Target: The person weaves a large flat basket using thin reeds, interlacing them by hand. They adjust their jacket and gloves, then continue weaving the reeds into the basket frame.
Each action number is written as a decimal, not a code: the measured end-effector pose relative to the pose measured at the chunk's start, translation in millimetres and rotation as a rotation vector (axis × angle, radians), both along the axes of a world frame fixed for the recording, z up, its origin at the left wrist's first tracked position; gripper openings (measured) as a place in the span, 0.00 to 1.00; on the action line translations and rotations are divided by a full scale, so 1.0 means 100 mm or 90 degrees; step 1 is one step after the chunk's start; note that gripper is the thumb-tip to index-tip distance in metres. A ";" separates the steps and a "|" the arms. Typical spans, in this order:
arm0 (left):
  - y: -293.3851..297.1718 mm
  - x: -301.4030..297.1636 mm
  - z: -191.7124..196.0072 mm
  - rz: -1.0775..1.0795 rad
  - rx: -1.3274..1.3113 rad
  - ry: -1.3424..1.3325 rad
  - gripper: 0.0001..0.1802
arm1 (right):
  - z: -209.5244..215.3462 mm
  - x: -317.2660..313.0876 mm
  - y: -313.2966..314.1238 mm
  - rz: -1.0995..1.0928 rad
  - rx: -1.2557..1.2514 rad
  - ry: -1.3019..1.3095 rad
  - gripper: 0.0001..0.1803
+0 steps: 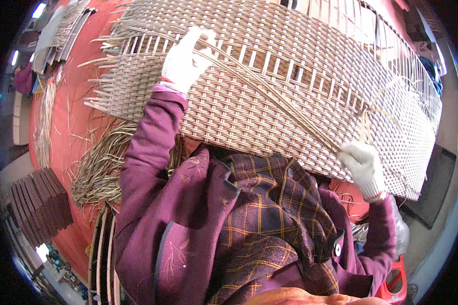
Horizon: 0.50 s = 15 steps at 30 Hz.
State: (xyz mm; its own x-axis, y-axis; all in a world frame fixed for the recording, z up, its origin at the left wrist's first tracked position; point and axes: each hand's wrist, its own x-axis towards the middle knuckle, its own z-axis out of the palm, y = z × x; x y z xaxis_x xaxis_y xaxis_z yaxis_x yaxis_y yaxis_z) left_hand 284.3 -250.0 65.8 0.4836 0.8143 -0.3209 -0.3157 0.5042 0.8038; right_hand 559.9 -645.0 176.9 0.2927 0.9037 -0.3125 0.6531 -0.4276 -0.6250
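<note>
A large woven wicker panel [229, 109] in brown and cream lies slanted in front of me. Across its middle runs a band of bare pale ribs [290, 71], not filled with weave. Both my hands wear white knit gloves. My left hand [185, 61] is closed round several long tan wicker strands [277, 96] above the panel's left part. The strands stretch diagonally over the weave to my right hand [364, 170], closed on them near the panel's lower right edge. Other loose strand ends [364, 124] rise from the weave just above the right hand.
A heap of loose wicker strands [99, 168] lies at left on the red surface [61, 218], and a long bundle [45, 122] hangs farther left. Stacked dark woven pieces [39, 203] stand at lower left. At lower right is a red plastic stool [394, 284]. Strand ends stick out along the panel's left edge.
</note>
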 end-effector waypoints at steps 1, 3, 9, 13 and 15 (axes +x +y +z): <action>0.13 -0.13 0.05 -0.079 0.159 0.113 0.21 | 0.00 0.11 -0.14 0.041 -0.015 -0.047 0.07; 0.17 -0.18 0.06 -0.001 0.187 0.096 0.21 | -0.09 0.26 -0.38 -0.049 -0.023 -0.037 0.07; -0.38 0.04 0.23 -0.138 0.610 0.284 0.15 | -0.22 0.50 -0.55 0.012 -0.164 -0.030 0.13; -0.83 0.41 0.41 -0.217 0.255 0.088 0.16 | -0.07 0.22 -0.11 0.061 -0.027 0.089 0.13; -1.06 0.62 0.47 -0.287 0.232 0.103 0.17 | 0.02 0.10 0.25 0.120 0.078 -0.012 0.15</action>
